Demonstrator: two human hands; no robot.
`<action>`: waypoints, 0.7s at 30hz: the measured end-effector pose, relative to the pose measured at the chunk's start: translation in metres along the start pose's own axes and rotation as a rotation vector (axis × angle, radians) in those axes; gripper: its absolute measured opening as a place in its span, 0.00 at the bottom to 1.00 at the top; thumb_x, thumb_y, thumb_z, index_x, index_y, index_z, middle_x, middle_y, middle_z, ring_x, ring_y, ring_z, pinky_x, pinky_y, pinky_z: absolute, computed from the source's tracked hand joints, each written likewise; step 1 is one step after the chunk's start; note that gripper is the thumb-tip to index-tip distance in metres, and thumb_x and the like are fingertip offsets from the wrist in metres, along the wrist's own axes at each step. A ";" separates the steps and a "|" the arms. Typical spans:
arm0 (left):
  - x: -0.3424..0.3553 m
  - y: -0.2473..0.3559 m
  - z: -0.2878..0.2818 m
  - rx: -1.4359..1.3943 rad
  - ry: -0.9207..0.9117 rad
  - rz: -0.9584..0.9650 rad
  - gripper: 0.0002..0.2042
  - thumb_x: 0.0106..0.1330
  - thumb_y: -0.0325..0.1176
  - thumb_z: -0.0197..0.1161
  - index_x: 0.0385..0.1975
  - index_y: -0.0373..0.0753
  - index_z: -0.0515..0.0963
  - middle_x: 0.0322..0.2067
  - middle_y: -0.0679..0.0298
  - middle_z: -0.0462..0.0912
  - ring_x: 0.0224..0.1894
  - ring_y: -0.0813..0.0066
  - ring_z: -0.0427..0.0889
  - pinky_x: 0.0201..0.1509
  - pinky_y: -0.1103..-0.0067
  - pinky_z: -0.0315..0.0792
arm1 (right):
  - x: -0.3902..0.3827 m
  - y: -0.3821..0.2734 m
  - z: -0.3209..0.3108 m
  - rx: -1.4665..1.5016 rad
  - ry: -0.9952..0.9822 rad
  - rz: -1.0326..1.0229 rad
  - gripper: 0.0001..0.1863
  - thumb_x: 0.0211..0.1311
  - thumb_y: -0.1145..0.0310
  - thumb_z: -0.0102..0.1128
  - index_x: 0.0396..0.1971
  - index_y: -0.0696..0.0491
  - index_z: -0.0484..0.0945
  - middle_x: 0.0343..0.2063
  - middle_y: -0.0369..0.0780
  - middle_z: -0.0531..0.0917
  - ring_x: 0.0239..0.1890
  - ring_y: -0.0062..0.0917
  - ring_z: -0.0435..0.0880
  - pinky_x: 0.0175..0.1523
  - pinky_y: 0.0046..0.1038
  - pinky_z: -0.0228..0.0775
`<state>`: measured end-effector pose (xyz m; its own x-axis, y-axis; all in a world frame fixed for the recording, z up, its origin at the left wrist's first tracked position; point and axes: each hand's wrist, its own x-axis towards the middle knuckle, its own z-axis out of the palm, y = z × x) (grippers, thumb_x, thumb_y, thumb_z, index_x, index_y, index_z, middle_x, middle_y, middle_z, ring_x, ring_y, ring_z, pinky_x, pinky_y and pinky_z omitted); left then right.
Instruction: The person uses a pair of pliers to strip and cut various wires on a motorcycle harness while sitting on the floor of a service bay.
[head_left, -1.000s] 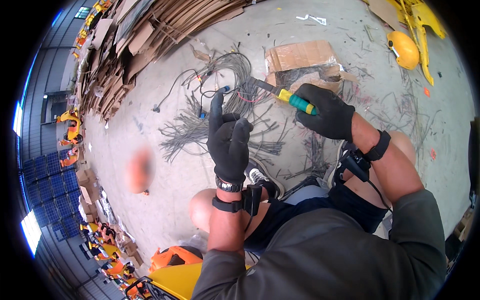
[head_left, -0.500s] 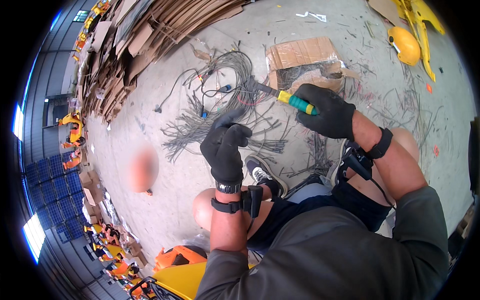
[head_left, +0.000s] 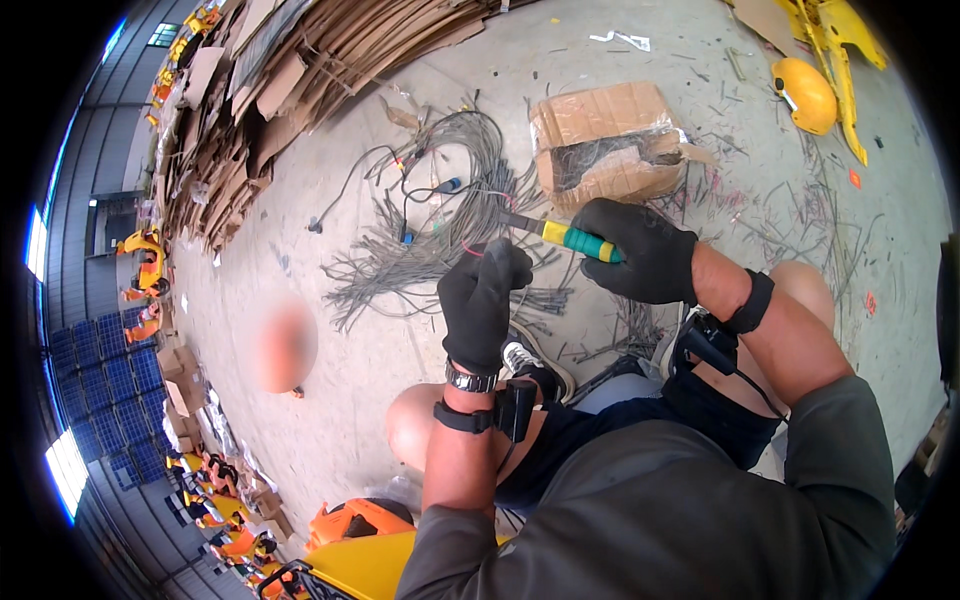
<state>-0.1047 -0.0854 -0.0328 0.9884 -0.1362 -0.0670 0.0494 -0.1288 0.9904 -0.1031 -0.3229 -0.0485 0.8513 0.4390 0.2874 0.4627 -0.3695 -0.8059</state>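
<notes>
My right hand [head_left: 640, 252], in a black glove, is wrapped round the green-and-yellow handle of a knife [head_left: 585, 242]. Its flat dark blade points left over the wire pile. Just below the blade tip, my left hand [head_left: 487, 292], also gloved in black, is closed with thumb and fingers pressed together. A thin reddish strand shows beside those fingers; whether they grip it I cannot tell. Beneath and beyond both hands, a tangled bundle of grey cables [head_left: 470, 150] lies on the floor, with blue connectors [head_left: 449, 185] among it and cut ends fanned toward the left.
A torn cardboard box [head_left: 605, 110] stands beyond the right hand. Flattened cardboard [head_left: 290, 90] is stacked at far left. A yellow helmet [head_left: 806, 96] lies at far right beside yellow parts. Wire scraps litter the floor. An orange-and-yellow object [head_left: 360, 522] is near my left elbow.
My left hand has moved right and slightly up toward the blade, its fingers now closed tighter. The knife in my right hand has shifted a little left and down.
</notes>
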 end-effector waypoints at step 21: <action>-0.023 0.018 0.007 0.132 -0.061 -0.033 0.11 0.68 0.31 0.60 0.24 0.34 0.81 0.16 0.66 0.79 0.18 0.81 0.76 0.23 0.80 0.68 | -0.001 0.001 0.009 0.055 -0.307 0.135 0.20 0.57 0.65 0.66 0.48 0.54 0.74 0.36 0.47 0.81 0.41 0.44 0.81 0.46 0.39 0.72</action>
<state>-0.1273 -0.0917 -0.0139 0.9757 -0.1890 -0.1105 0.0584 -0.2615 0.9634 -0.1058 -0.3169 -0.0543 0.7859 0.6182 0.0138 0.3298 -0.4001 -0.8551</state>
